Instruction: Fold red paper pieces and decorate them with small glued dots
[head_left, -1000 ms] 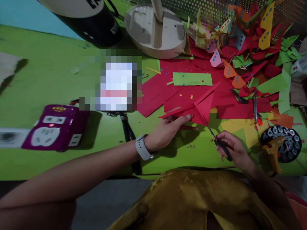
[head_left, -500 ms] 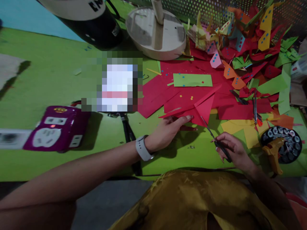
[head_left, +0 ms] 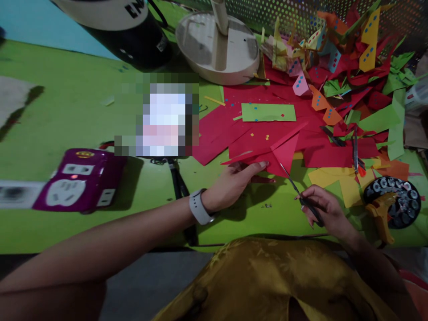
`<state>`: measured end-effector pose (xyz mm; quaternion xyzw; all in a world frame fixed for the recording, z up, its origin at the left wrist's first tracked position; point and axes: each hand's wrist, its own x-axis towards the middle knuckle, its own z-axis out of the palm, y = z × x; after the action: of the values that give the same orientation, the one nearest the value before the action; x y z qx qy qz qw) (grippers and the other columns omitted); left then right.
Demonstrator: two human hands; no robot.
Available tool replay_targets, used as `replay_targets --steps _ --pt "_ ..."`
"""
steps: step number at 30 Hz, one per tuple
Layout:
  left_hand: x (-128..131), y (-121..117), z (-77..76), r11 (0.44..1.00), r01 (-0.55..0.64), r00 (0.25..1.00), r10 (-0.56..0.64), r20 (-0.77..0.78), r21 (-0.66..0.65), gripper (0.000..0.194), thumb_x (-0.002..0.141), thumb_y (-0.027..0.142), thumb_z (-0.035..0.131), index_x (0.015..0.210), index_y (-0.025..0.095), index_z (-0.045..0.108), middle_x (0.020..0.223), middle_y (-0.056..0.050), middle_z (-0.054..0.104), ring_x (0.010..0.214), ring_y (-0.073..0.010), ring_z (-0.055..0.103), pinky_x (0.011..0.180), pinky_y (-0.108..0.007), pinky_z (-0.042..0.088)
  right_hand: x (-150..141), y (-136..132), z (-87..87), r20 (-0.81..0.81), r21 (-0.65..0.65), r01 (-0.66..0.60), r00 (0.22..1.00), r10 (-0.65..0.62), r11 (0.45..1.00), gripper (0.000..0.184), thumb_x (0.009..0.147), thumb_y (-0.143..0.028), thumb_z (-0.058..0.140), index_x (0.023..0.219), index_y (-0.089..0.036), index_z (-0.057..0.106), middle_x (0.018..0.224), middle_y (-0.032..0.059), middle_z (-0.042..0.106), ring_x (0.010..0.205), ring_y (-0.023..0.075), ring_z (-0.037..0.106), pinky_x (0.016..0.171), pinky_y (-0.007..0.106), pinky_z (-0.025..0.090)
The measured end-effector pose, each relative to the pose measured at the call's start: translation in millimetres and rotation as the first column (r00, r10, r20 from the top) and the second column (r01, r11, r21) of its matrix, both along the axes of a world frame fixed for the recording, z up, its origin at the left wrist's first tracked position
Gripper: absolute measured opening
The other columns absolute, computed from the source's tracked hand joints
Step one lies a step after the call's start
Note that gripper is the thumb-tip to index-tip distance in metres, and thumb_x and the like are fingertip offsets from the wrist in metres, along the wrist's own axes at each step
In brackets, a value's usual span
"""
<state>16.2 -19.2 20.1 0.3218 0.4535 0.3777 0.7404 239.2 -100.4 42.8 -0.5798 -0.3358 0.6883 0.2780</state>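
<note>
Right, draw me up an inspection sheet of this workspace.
Surface: green table, scattered with paper bits.
Job's things: folded red paper, with the scissors at its lower edge.
Clutter: green strip on red sheets; heaped cut paper at the far right.
Hands: left hand holds the red paper; right hand holds the scissors.
Cables: dark lead behind the purple socket block; its far end cannot be told.
Surroundings: round white base with a post, beside a black-and-white container; one object is pixelated out.
</note>
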Motion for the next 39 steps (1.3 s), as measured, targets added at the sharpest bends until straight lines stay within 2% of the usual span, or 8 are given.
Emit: replay_targets --steps 3,11,15,20,24,28,32,39 --pt "-2 -1 -3.3 0.999 0.019 1.0 -0.018 -0.022 0.03 0.03 0.068 0.046 0.085 0.066 0.02 0.071 0.069 -0.002 0.071 0.083 -0.0258 0.075 0.083 -0.037 0.062 0 1 2.9 0.006 0.005 -0.01 1.0 0.01 1.0 0.047 0.066 -0.053 0.086 0.086 -0.024 0.056 0.066 -0.0053 0.059 0.046 0.0054 0.039 0.042 0.02 0.041" --pt "-7 -3 -17.0 0.995 0.085 0.993 -0.081 -0.089 0.046 0.033 0.076 0.052 0.079 0.077 0.018 0.077 0.087 -0.004 0.079 0.081 -0.0209 0.072 0.083 -0.033 0.061 -1 0 0.8 -0.012 0.025 -0.008 1.0 0.008 1.0 0.047 0.066 -0.056 0.086 0.087 -0.023 0.058 0.065 -0.0052 0.06 0.045 0.0054 0.042 0.041 0.019 0.043" --pt "-6 -3 -15.1 0.996 0.087 0.994 -0.085 -0.072 0.034 0.034 0.074 0.052 0.081 0.077 0.018 0.077 0.086 -0.004 0.078 0.082 -0.021 0.073 0.083 -0.033 0.061 -1 -1 0.0 -0.023 0.031 0.014 1.0 -0.013 0.999 0.049 0.066 -0.058 0.085 0.086 -0.023 0.057 0.067 -0.0042 0.062 0.044 0.0046 0.041 0.04 0.018 0.043" --pt "-5 -2 -12.4 0.997 0.074 0.997 -0.073 -0.029 0.023 0.034 0.072 0.052 0.083 0.074 0.018 0.075 0.078 -0.002 0.075 0.08 -0.0201 0.073 0.08 -0.032 0.062 -1 -2 -2.0 -0.043 0.033 0.017 0.999 -0.016 0.999 0.049 0.066 -0.057 0.086 0.085 -0.023 0.056 0.062 -0.0064 0.058 0.042 0.0037 0.039 0.039 0.018 0.041" --pt "-4 -1 -11.1 0.997 0.068 0.997 -0.067 -0.046 0.034 0.036 0.071 0.052 0.082 0.078 0.018 0.074 0.081 -0.003 0.076 0.083 -0.0221 0.073 0.085 -0.036 0.062 -1 -3 -4.4 -0.04 0.036 0.026 0.999 -0.025 0.999 0.049 0.066 -0.055 0.087 0.085 -0.023 0.056 0.06 -0.0079 0.055 0.042 0.003 0.037 0.039 0.017 0.041" --pt "-4 -1 -9.5 0.997 0.073 0.996 -0.072 -0.05 0.031 0.039 0.069 0.054 0.082 0.08 0.018 0.074 0.082 -0.004 0.076 0.084 -0.023 0.073 0.087 -0.038 0.061 0 -3 -4.9 -0.042 0.034 0.006 0.999 -0.005 0.999 0.047 0.068 -0.054 0.086 0.087 -0.023 0.056 0.066 -0.0053 0.06 0.043 0.0038 0.04 0.04 0.018 0.042" --pt "-4 -1 -6.8 0.993 0.11 0.991 -0.106 -0.083 0.047 0.034 0.07 0.052 0.081 0.072 0.018 0.073 0.077 -0.003 0.075 0.078 -0.0201 0.072 0.084 -0.034 0.061 1 -2 -3.3 -0.048 0.036 -0.01 0.999 0.012 0.999 0.046 0.068 -0.055 0.085 0.088 -0.024 0.056 0.065 -0.0059 0.059 0.044 0.0047 0.041 0.041 0.02 0.044" --pt "-1 0 -1.6 0.994 0.092 0.992 -0.087 -0.093 0.053 0.031 0.067 0.047 0.083 0.066 0.019 0.071 0.074 -0.002 0.074 0.075 -0.018 0.07 0.08 -0.032 0.061 -1 -2 -2.6 -0.033 0.034 0.019 0.999 -0.018 0.999 0.048 0.066 -0.055 0.087 0.085 -0.024 0.056 0.064 -0.0063 0.059 0.043 0.0036 0.037 0.04 0.018 0.042"
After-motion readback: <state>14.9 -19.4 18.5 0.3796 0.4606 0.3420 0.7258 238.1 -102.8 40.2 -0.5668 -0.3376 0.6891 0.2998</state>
